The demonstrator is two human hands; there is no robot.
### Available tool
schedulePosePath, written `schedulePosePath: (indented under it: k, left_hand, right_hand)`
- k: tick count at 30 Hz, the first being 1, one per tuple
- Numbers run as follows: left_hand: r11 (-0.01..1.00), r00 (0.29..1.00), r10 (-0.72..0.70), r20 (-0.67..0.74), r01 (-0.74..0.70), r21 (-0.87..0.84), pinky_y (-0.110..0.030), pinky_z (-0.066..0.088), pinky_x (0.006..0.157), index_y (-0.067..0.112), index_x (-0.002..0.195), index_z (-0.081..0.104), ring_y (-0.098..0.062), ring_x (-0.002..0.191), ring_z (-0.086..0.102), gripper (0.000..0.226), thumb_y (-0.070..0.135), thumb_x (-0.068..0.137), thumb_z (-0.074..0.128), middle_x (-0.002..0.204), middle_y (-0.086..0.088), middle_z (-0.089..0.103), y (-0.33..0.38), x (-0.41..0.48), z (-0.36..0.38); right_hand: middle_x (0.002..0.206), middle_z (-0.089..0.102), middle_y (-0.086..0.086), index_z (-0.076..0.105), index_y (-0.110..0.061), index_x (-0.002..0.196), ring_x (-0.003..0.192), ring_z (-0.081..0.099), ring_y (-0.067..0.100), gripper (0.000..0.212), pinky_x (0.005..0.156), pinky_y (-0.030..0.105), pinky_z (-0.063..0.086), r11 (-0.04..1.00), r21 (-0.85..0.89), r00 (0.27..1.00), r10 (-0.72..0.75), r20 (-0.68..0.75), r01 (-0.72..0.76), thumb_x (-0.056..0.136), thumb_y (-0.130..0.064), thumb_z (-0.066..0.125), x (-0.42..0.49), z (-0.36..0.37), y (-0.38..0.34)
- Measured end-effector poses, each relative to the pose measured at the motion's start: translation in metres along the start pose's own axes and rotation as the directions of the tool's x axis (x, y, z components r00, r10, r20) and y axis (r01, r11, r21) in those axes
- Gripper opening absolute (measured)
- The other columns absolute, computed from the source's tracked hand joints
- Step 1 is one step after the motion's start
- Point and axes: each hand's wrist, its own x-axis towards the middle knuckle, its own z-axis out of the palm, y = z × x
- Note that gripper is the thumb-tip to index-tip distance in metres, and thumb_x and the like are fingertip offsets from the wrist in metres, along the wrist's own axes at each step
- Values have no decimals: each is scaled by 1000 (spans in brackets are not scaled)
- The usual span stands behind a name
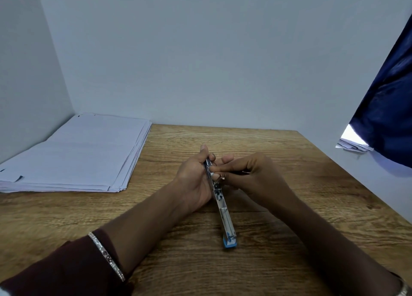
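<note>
Bench, centre frame: I judge the step to be loading the opened stapler. I advise bracing its blue end on the bench and feeding straight along the channel.

Left hand curls round the upper half. Right hand pinches at the hinge; anything between its fingertips is too small to tell.

Stapler: long, metal, splayed open, with a blue-capped end toward lower frame.

Nothing legible anywhere here. The stack of paper on the bench carries faint printed lines, too small and blurred to read. The stapler shows no brand, label or number that comes through. No signs, no figures, no lettering to make out.
</note>
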Motion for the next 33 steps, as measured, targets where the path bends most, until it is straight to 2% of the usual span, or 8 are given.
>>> schedulePosePath:
  k: [3, 11, 13, 16, 20, 23, 28, 33]
  left_hand:
    - [1000, 1000, -6, -15, 6, -2, -30, 45, 68, 11, 74, 45, -20, 62, 60, 46, 43, 106, 38, 111, -24, 66, 0, 3, -3]
    - [1000, 1000, -18, -17, 17, -18, -24, 48, 45, 12, 73, 45, -15, 47, 54, 47, 44, 106, 37, 109, -22, 68, -1, 3, -4]
    - [1000, 1000, -16, -15, 16, -22, -23, 48, 51, 12, 73, 45, -15, 47, 53, 46, 44, 106, 37, 111, -22, 68, 0, 2, -4]
    - [998, 1000, -30, -6, 30, -54, -33, 57, 61, 12, 75, 46, -25, 73, 65, 46, 44, 106, 37, 110, -23, 68, 0, 1, -3]
    - [996, 999, -38, 3, 38, -83, -40, 59, 46, 11, 76, 47, -27, 53, 71, 47, 45, 106, 37, 82, -20, 73, 3, -3, 0]
    - [997, 999, -33, -10, 32, -74, -39, 58, 44, 11, 75, 46, -27, 51, 70, 48, 47, 106, 35, 91, -21, 69, 4, -4, 2]
    - [999, 999, -22, -37, 20, -40, -34, 60, 51, 13, 75, 45, -25, 68, 63, 48, 47, 106, 33, 90, -18, 72, 3, -3, 2]
    - [1000, 999, -8, -32, 8, -4, -30, 58, 44, 13, 75, 43, -21, 43, 65, 49, 46, 108, 28, 52, -11, 66, 4, -7, 8]
  right_hand:
    - [86, 81, 7, 81, -15, 100, 87, 75, 30, 18, 82, 51, 58, 997, -63, 999, -44, 0, 44, 83, -14, 80, 1, 2, -1]
    - [86, 81, 5, 82, -15, 99, 88, 75, 28, 18, 83, 51, 56, 989, -116, 995, -92, -29, 88, 82, -12, 81, 2, 3, -1]
    - [87, 82, 4, 82, -16, 99, 85, 76, 24, 17, 79, 49, 57, 972, -174, 986, -163, -18, 157, 83, -12, 80, 1, 2, -4]
    - [87, 80, 9, 81, -14, 103, 77, 74, 25, 18, 73, 49, 57, 927, -263, 963, -258, 73, 268, 88, -10, 73, -2, -1, -7]
    - [79, 72, 5, 81, -12, 93, 69, 64, 15, 16, 59, 34, 51, 812, -440, 923, -327, 204, 384, 85, -7, 69, -4, -6, -8]
    - [86, 71, 6, 78, -9, 93, 80, 64, 18, 15, 68, 39, 51, 743, -525, 909, -316, 271, 415, 85, -8, 66, -5, -6, -8]
    - [88, 76, -1, 80, -13, 106, 72, 61, 2, 30, 63, 9, 40, 822, -415, 921, -346, 179, 389, 84, 3, 67, -4, -7, -8]
    - [83, 76, -4, 81, -11, 101, 75, 69, 8, 38, 63, 25, 52, 889, -292, 930, -369, -3, 352, 80, 15, 65, -3, -8, -8]
